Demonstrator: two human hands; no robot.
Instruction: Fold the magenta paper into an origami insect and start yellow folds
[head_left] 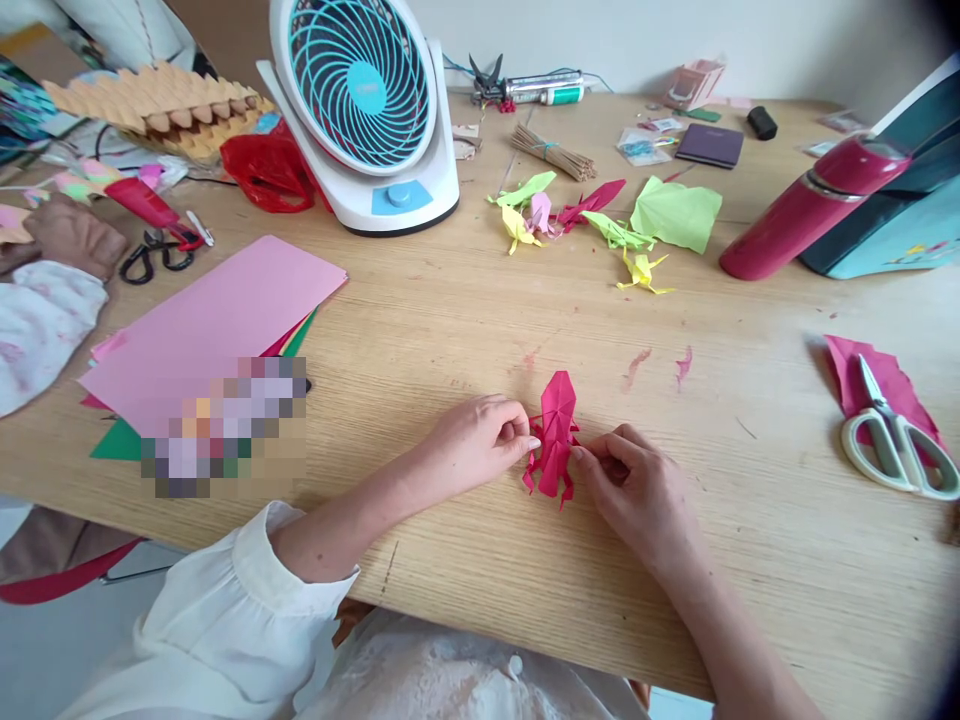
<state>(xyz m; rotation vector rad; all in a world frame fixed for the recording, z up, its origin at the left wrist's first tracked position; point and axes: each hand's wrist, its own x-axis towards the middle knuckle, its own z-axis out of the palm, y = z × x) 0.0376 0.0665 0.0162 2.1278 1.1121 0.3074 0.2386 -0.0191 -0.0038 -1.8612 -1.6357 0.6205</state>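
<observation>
A folded red paper figure (557, 425) with thin jointed legs lies on the wooden table (450, 340), between my two hands. My left hand (491, 435) pinches a leg on its left side with thumb and forefinger. On the other side, my right hand (634, 485) has its thumb and curled forefinger closed at a right leg. The figure's pointed oval end faces away from me, and two bent legs stick out at the end nearer to me.
Pink paper sheets (225, 310) lie left, scissors (889, 430) on red paper right. Behind stand a fan (367, 90) and a red flask (817, 205); folded paper figures (641, 270) lie between them. Another person's hand (75, 235) rests at the far left.
</observation>
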